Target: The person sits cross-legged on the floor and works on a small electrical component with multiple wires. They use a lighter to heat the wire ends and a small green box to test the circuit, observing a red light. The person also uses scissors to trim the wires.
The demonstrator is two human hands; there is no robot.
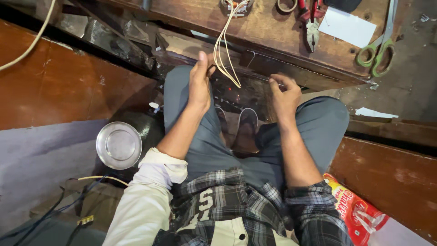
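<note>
- My left sleeve (pixel 145 196): cream-white, pushed up to the elbow, cuff bunched.
- My right sleeve (pixel 314 205): dark grey-and-white plaid, rolled above the forearm.
- My shirt front (pixel 223 205): same plaid, with a cream panel low down and a pale sewn-on marking.
- My trousers (pixel 205 146): plain slate grey.
- My sandals (pixel 248 120): grey straps.

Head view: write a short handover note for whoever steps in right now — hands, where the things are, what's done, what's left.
Left hand: raised, pinching the pale wires near their lower part.
Right hand: fingers pinched together beside the wire ends; whether it holds a thin strand cannot be told.
The wires hang down from a small part at the workbench edge.
Pliers, scissors and tape roll lie unused on the bench.
Done: wires gathered in hand. Left: the free ends hang loose, unjoined.
</note>
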